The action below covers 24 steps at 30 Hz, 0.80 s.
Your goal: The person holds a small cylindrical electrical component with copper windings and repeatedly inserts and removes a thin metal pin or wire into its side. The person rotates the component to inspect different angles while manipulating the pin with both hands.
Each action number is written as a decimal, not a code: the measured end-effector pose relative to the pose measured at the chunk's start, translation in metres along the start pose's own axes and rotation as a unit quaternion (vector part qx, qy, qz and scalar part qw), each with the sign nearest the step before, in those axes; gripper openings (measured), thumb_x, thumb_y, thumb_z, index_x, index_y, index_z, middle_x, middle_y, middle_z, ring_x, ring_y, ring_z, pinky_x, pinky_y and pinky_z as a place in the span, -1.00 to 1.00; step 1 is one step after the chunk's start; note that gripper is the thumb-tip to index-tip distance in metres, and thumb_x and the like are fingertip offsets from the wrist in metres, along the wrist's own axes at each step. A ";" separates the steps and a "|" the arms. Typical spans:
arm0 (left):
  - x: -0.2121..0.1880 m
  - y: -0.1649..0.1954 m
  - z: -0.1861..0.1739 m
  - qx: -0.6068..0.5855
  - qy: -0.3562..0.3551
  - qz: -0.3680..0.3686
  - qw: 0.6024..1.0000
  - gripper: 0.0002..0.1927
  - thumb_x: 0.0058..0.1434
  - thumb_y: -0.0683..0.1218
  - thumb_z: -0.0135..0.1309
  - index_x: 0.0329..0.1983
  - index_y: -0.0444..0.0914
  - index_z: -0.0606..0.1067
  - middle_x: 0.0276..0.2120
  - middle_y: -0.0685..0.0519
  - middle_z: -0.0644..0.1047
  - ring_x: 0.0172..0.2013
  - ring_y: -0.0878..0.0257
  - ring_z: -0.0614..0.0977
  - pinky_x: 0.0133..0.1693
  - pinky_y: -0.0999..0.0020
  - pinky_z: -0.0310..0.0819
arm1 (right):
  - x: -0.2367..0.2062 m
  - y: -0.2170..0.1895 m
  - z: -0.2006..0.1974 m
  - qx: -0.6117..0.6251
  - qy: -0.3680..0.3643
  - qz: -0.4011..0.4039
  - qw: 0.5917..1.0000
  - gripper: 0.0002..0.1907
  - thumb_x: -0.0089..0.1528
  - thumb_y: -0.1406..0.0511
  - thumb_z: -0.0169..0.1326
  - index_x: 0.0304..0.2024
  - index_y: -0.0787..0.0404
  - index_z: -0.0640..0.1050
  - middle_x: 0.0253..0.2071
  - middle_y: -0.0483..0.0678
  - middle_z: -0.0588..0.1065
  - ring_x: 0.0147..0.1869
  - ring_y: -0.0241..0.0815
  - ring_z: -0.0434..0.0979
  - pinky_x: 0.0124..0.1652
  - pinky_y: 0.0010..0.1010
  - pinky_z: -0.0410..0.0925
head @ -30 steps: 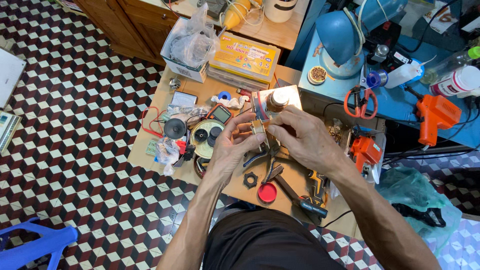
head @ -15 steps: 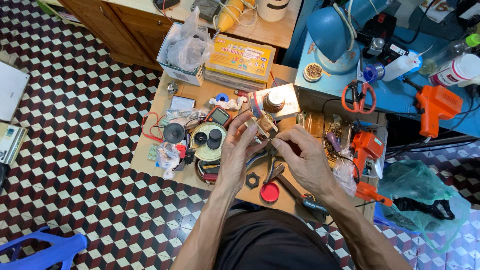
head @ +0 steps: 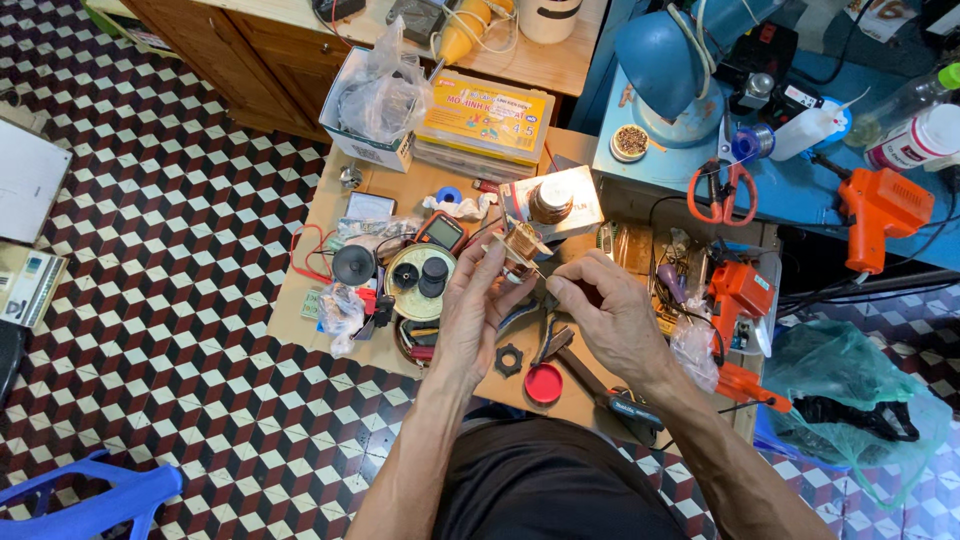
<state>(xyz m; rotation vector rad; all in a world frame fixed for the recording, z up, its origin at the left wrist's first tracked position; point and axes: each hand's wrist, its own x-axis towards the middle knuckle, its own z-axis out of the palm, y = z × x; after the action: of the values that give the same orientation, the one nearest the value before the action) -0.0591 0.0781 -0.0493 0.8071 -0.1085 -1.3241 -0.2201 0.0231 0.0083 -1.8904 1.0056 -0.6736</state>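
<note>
**Copper coil in hand over a crowded bench**

The left hand (head: pixel 475 310) grasps a small copper-wound coil (head: pixel 520 245), lifted just above the middle of the wooden table (head: pixel 320 215). The right hand (head: pixel 610 320) is pinched shut just right of the coil, fingertips meeting as if on a fine wire or lead; the thing pinched is too small to make out.

How far the work has got is a judgement only. The coil looks fully wound, and its frame shows bare at the top. Pliers (head: pixel 545 340), a black nut (head: pixel 509 360) and a red cap (head: pixel 543 383) lie loose on the near side of the table beneath the hands, so the piece seems part-way through handling, neither assembled nor put down. A second copper coil (head: pixel 550 200) stands on a pale block just beyond the held one, untouched.

Containers:
- A white box (head: pixel 375 150) at the far left holds a crumpled clear bag.
- A yellow case (head: pixel 485 120) beside it is closed; contents hidden.
- A round tin (head: pixel 418 282) left of the hands carries two black knobs.
- A small round dish (head: pixel 630 141) on the blue stand at far right holds brownish bits, too small to name.
- A green bag (head: pixel 860 400) on the floor at the right has dark things inside.

Orange scissors (head: pixel 722 190) and an orange glue gun (head: pixel 880 210) lie on the blue surface well apart from both hands.
</note>
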 end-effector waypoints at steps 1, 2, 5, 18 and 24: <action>-0.001 0.001 0.000 -0.013 -0.001 -0.009 1.000 -0.61 0.32 -0.02 0.12 0.16 -0.24 0.41 -0.07 0.03 0.55 -0.12 0.30 0.64 0.00 0.25 0.67 | 0.000 0.001 0.001 0.006 -0.003 0.004 1.000 -0.84 0.29 0.31 0.14 -0.23 0.32 0.59 -0.39 -0.13 0.40 -0.41 -0.38 0.36 -0.40 -0.48 0.29; -0.002 0.001 0.001 -0.022 -0.007 -0.012 1.000 -0.62 0.33 -0.02 0.13 0.13 -0.26 0.41 -0.07 0.02 0.55 -0.11 0.27 0.65 0.01 0.24 0.68 | 0.000 0.002 0.001 -0.003 -0.009 0.012 1.000 -0.83 0.29 0.30 0.14 -0.23 0.32 0.59 -0.40 -0.13 0.40 -0.42 -0.37 0.36 -0.41 -0.48 0.28; -0.005 0.005 0.001 -0.041 -0.013 -0.026 0.999 -0.64 0.33 0.00 0.14 0.08 -0.27 0.41 -0.06 0.02 0.55 -0.09 0.22 0.66 0.02 0.23 0.69 | -0.001 0.005 0.001 0.007 -0.020 0.041 0.999 -0.82 0.30 0.29 0.12 -0.24 0.32 0.59 -0.39 -0.14 0.39 -0.41 -0.39 0.37 -0.39 -0.50 0.31; -0.007 -0.004 -0.003 0.062 -0.056 -0.020 0.996 -0.59 0.34 0.03 0.11 0.13 -0.25 0.35 -0.07 0.00 0.56 -0.16 0.27 0.69 -0.03 0.30 0.66 | 0.009 0.008 -0.001 -0.024 -0.046 0.075 0.996 -0.80 0.28 0.26 0.11 -0.24 0.29 0.61 -0.42 -0.17 0.38 -0.43 -0.39 0.32 -0.42 -0.47 0.24; -0.002 -0.005 -0.007 0.035 -0.047 -0.015 0.998 -0.59 0.35 0.04 0.13 0.11 -0.27 0.35 -0.12 0.00 0.59 -0.19 0.23 0.68 -0.08 0.31 0.68 | 0.012 0.019 -0.001 0.004 -0.045 0.065 0.997 -0.80 0.29 0.25 0.13 -0.24 0.29 0.61 -0.42 -0.16 0.38 -0.40 -0.39 0.31 -0.38 -0.49 0.25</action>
<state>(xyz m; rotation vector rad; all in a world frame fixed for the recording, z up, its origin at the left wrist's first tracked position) -0.0602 0.0830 -0.0566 0.8087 -0.2193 -1.3925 -0.2215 0.0068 -0.0072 -1.8135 1.0562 -0.5106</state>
